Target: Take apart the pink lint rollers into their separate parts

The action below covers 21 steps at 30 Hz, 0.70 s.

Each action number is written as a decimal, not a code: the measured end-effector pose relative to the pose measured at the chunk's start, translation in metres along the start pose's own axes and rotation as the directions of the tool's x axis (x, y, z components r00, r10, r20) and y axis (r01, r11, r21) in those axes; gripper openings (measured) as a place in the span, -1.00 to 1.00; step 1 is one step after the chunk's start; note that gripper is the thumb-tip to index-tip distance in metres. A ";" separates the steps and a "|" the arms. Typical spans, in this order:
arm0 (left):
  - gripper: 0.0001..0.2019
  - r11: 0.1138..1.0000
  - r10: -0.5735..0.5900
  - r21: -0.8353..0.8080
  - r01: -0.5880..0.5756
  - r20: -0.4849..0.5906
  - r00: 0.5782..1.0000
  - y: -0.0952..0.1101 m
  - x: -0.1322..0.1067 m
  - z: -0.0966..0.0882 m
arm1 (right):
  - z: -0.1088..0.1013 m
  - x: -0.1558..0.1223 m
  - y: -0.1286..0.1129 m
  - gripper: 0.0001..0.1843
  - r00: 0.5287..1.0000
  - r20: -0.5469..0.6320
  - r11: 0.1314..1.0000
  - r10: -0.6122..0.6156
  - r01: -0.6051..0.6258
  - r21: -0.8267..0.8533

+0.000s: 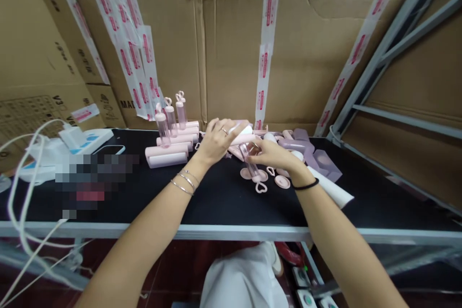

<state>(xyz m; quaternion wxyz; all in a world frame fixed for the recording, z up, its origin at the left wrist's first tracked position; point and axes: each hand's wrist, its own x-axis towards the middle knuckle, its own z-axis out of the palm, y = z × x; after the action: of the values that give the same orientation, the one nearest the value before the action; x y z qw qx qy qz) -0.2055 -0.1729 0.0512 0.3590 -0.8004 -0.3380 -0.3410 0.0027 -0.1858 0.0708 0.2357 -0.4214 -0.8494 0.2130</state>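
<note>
1. My left grip [215, 140] is closed over the top of a pink roller [241, 139], with my fingers bent across it.
2. My right grip [270, 154] is curled around the roller's see-through handle [254, 171], just under the top part.
3. The roller is tipped, so its handle points down toward me, and a little heart loop [261, 187] is at the low end.
4. Round pink discs [282, 182] lie by the handle on the black table [224, 209].
5. A loose pink heart [270, 171] lies near them, close to my right grip.
6. On my left, more pink rollers [166, 150] lie in a row with their handles standing up.
7. On my right, there is a heap of purple pieces [327, 166].
8. A white roll [334, 190] pokes out past my right wrist.
9. Far to my left is a white power strip [96, 140] with plugs and cords.
10. A big brown cardboard wall [231, 57] stands behind everything, with strips of tape on it.
</note>
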 end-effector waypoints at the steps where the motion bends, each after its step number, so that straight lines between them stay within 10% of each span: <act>1: -0.40 1.000 -0.010 -0.006 0.010 0.008 1.000 -0.002 0.000 0.001 | 0.002 0.001 0.001 -0.87 0.999 -0.043 1.000 -0.007 0.006 -0.028; 6: -0.36 0.987 -0.153 -0.057 0.153 0.018 0.988 -0.008 -0.001 0.007 | 0.003 0.006 0.011 -0.84 0.949 -0.315 0.970 0.002 -0.079 -0.231; 13: -0.36 0.968 -0.243 -0.050 0.247 0.066 0.968 -0.005 -0.006 0.014 | 0.006 0.013 0.027 -0.79 0.954 -0.293 0.885 -0.062 -0.083 -0.458; 21: -0.35 0.812 -0.583 0.079 0.578 0.141 0.800 -0.030 -0.016 0.012 | -0.010 0.006 0.043 -0.76 0.864 -0.498 0.886 -0.075 -0.172 -0.431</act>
<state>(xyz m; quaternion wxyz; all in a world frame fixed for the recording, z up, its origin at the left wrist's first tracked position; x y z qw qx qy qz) -0.2338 -0.1530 0.0428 0.2219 -0.6770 -0.5996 -0.3646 0.0322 -0.1556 0.0562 0.3356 -0.5275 -0.7733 -0.1055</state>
